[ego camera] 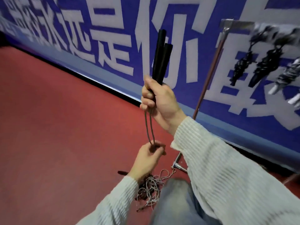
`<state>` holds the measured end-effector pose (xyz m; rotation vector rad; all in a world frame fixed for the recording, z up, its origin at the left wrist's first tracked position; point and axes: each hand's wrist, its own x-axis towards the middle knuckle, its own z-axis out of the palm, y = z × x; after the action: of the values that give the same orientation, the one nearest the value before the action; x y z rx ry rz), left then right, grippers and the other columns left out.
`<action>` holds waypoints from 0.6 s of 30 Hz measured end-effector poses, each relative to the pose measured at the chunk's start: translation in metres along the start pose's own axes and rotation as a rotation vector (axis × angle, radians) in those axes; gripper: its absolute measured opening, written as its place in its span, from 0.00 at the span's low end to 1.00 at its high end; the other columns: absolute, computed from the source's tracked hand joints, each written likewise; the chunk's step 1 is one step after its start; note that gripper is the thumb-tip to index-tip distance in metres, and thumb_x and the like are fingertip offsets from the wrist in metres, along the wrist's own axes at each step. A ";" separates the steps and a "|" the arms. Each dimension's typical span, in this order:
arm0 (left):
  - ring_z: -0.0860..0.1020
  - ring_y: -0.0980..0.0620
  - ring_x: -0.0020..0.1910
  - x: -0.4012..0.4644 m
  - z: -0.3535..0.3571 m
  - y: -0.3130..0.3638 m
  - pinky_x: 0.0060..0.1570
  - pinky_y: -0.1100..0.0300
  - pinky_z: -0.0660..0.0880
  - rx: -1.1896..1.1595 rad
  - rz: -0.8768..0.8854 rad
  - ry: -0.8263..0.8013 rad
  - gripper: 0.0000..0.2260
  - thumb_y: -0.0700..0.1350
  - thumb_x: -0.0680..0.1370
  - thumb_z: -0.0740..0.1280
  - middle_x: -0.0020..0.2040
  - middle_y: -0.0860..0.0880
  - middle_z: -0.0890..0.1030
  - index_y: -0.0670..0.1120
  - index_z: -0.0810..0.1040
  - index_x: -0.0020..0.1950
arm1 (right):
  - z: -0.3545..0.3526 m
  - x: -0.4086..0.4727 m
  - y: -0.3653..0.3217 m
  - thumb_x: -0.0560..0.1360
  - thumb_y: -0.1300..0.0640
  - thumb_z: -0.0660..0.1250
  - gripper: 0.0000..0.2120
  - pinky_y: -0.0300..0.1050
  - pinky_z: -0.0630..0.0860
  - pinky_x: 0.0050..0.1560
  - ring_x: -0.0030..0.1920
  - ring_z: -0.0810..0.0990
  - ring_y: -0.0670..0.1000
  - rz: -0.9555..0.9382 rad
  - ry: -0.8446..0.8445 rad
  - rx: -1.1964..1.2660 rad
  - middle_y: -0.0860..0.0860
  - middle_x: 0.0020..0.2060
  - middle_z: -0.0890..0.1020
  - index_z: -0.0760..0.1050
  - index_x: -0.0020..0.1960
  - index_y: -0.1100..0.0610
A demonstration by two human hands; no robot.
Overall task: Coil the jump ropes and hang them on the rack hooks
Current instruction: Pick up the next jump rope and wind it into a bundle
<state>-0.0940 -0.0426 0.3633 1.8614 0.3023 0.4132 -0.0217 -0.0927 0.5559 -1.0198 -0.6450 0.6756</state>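
Red floor (pixel 48 127), matte, evenly lit; blue banner wall (pixel 203 17) with large white characters runs diagonally from upper left to lower right; paler blue band along its base; dark gap where wall meets floor.

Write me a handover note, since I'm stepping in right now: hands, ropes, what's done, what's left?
Right hand grips both black handles upright. Left hand pinches the two cord strands hanging below them. A tangled pile of ropes lies on the red floor. Coiled ropes already hang on the rack. Left: coil this rope, hang it, then the pile.
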 end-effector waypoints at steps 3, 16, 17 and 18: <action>0.78 0.58 0.34 -0.002 -0.004 -0.029 0.44 0.50 0.77 0.114 -0.135 0.103 0.10 0.44 0.84 0.63 0.37 0.51 0.83 0.45 0.79 0.45 | -0.012 -0.014 -0.034 0.83 0.48 0.63 0.19 0.38 0.58 0.24 0.24 0.57 0.45 -0.076 0.042 0.064 0.47 0.28 0.59 0.64 0.35 0.51; 0.61 0.55 0.29 0.061 -0.075 0.199 0.35 0.60 0.64 -0.636 0.173 0.048 0.12 0.42 0.77 0.64 0.30 0.53 0.65 0.51 0.76 0.34 | -0.086 -0.071 0.011 0.71 0.59 0.79 0.19 0.39 0.74 0.55 0.49 0.82 0.38 0.015 0.114 -0.729 0.39 0.46 0.86 0.81 0.61 0.51; 0.61 0.54 0.30 0.058 -0.068 0.220 0.36 0.59 0.64 -0.663 0.209 -0.044 0.11 0.42 0.78 0.64 0.31 0.53 0.65 0.51 0.76 0.36 | -0.077 -0.068 0.015 0.69 0.59 0.81 0.27 0.40 0.76 0.57 0.53 0.83 0.39 0.008 0.143 -0.689 0.40 0.50 0.86 0.77 0.65 0.49; 0.61 0.54 0.31 0.054 -0.061 0.237 0.38 0.60 0.64 -0.683 0.236 -0.132 0.09 0.43 0.78 0.64 0.32 0.52 0.65 0.50 0.74 0.38 | -0.067 -0.065 0.016 0.68 0.59 0.82 0.31 0.41 0.77 0.57 0.55 0.83 0.42 0.001 0.189 -0.621 0.42 0.53 0.85 0.74 0.67 0.46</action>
<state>-0.0701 -0.0440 0.6126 1.2429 -0.1442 0.4783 -0.0154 -0.1726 0.5050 -1.6364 -0.7029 0.3716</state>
